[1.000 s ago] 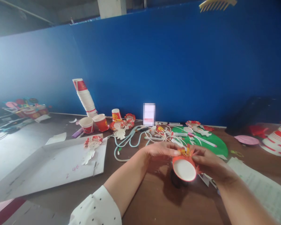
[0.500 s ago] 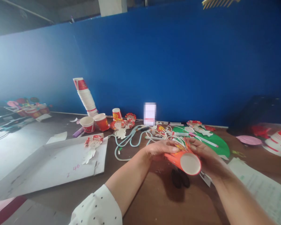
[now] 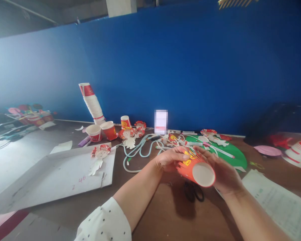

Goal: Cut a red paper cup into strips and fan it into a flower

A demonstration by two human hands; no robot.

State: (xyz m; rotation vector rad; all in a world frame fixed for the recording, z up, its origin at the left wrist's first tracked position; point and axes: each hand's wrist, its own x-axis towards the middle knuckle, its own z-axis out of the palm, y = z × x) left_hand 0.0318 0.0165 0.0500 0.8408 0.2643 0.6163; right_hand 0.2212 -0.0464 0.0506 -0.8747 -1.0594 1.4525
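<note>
A red paper cup (image 3: 184, 171) with yellow print lies on its side in the air between my hands, its round white end facing me. Its far edge looks cut into strips. My left hand (image 3: 171, 158) grips the cup from the left, thumb on top near the print. Along the right side, my right hand (image 3: 222, 170) is closed around the cup and its strips; some fingertips are hidden behind it. Below the cup, black scissors handles (image 3: 194, 192) rest on the brown table (image 3: 163, 217).
Left are a grey board (image 3: 55, 177) with a paper figure (image 3: 101, 153), and a tall leaning cup stack (image 3: 92, 105). Cables (image 3: 140, 152) and pens lie behind my hands, beside a green disc (image 3: 238, 157). At right are written sheets (image 3: 278, 201) and more stacked cups (image 3: 299, 150).
The cup has turned so more of its yellow print shows. My right fingers have shifted from the raised strips to lie flatter along the cup's far right side.
</note>
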